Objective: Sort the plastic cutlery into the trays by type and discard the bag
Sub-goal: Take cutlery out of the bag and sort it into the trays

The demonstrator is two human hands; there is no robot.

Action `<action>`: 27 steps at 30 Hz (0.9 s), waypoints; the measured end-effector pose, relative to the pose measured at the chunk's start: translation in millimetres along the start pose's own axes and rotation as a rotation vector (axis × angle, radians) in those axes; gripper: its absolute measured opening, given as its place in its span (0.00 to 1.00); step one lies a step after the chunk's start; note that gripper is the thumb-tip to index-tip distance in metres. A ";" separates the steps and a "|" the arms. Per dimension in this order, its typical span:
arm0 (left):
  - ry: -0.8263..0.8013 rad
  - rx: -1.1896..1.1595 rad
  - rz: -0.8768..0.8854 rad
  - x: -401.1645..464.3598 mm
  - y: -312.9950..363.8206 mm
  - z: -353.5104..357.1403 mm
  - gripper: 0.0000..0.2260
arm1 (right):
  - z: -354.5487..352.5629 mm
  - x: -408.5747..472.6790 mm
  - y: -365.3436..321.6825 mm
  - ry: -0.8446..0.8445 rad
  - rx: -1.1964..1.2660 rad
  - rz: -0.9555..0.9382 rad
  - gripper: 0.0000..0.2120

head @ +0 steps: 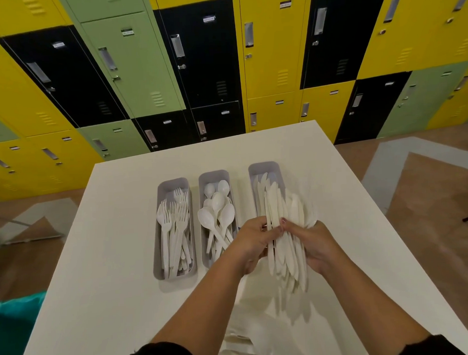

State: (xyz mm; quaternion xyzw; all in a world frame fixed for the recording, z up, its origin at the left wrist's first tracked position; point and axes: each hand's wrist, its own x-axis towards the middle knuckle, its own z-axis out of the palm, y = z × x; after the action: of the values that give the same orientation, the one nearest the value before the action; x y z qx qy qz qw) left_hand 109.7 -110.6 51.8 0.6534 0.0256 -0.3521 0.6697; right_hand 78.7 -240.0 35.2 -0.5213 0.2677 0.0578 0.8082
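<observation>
Both hands, left hand (252, 236) and right hand (313, 243), grasp the knife bundle (283, 228) just short of the knife tray (264, 171). Square the handles, lower in lengthwise, then release.

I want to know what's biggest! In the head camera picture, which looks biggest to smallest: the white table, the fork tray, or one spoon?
1. White table
2. Fork tray
3. One spoon, lying in the middle tray

No close calls here.

head-worn view, angled down, table (118, 234) close
</observation>
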 end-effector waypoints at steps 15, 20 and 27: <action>0.274 0.152 0.144 24.1 -1.0 18.2 0.04 | -6.1 22.9 -6.7 0.106 -0.060 -0.062 0.14; 0.445 0.152 0.089 36.4 -2.5 21.0 0.10 | -9.5 25.6 -3.6 0.090 -0.017 -0.036 0.09; 0.500 0.103 0.106 47.5 2.7 13.1 0.08 | -16.2 28.0 -4.8 0.116 0.003 -0.022 0.07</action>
State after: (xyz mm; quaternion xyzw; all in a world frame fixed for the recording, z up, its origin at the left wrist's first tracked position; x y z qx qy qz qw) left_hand 141.2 -143.5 32.5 0.7539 0.1381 -0.1449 0.6257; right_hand 98.3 -261.5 20.2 -0.5253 0.3083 0.0183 0.7929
